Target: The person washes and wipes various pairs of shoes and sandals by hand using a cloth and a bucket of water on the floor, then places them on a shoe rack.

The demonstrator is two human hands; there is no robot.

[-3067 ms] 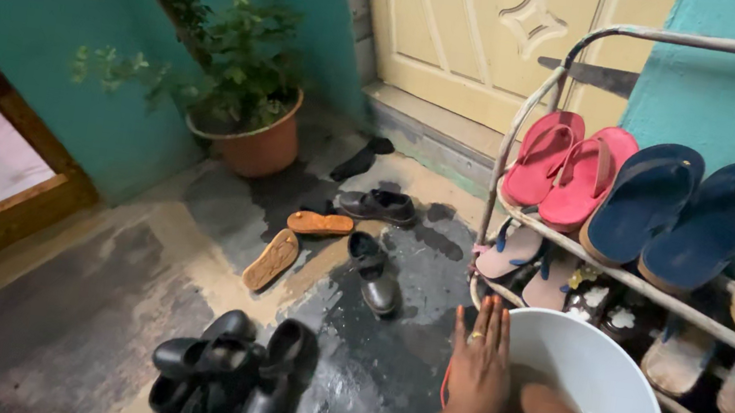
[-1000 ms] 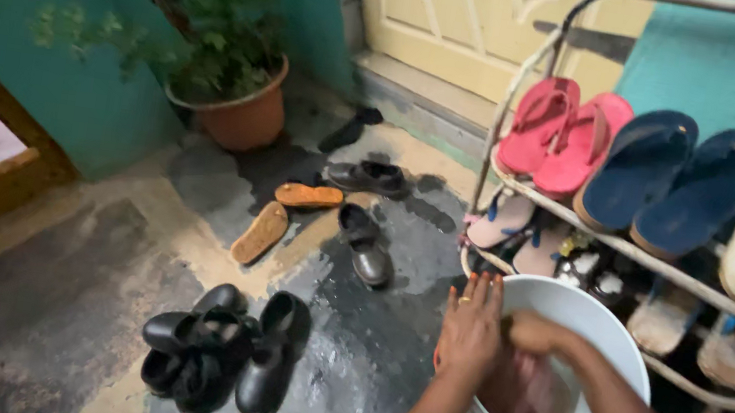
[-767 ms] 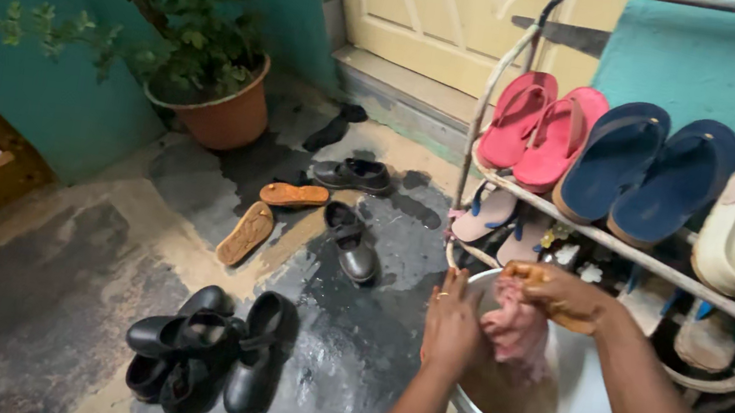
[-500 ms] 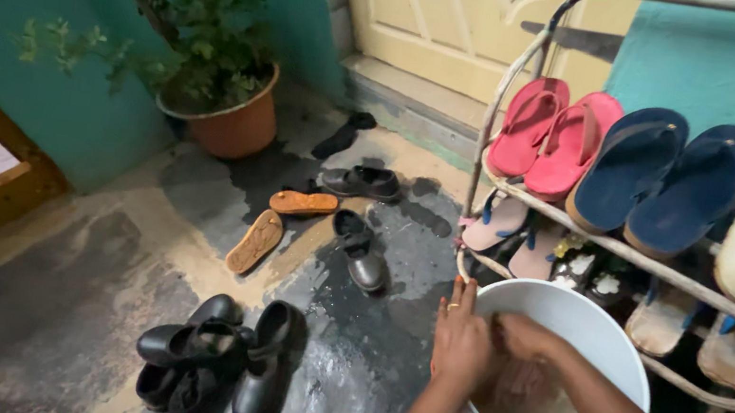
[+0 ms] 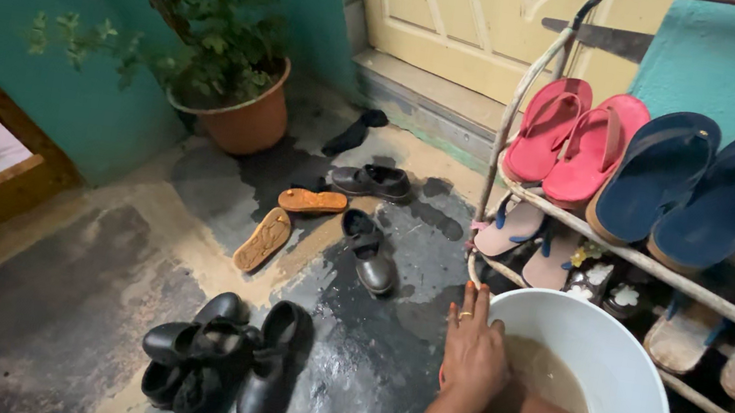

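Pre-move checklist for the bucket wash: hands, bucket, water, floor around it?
1. Left hand steadies the white bucket at its rim: ok.
2. Right hand position: wrist goes under the brown water, hand hidden: cannot tell.
3. Anything held in the right hand: submerged, cannot tell.
4. Bucket upright, water below the rim: ok.
5. Floor beside the bucket dry: not ok, wet patches show.
6. Black shoes apart from the bucket: ok.
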